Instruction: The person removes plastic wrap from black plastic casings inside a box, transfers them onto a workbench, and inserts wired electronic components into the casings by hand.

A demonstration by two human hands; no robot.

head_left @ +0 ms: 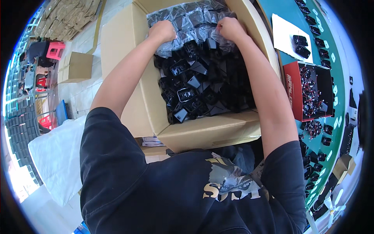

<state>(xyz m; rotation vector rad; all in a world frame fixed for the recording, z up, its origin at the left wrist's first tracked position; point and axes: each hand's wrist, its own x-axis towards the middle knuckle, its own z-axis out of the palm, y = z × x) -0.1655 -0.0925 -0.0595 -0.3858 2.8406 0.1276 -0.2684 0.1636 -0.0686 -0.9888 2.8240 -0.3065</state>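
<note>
A large cardboard box [152,93] stands open in front of me, its flaps folded outward. Many loose black plastic housings [187,93] fill its near part. Across the far part lies a clear plastic sheet [194,17] with rows of dark pieces showing through. My left hand [163,31] is closed on the sheet's left side, its fingertips partly hidden. At the right side, my right hand [230,29] pinches the same plastic beside the box wall. Both arms reach forward over the loose housings.
To the right runs a green worktable [339,50] with rows of black housings. On it sit a red box [295,91] of small wired parts and a white sheet [286,35] bearing two black pieces. At left are a small carton [76,67] and a red stool [55,50].
</note>
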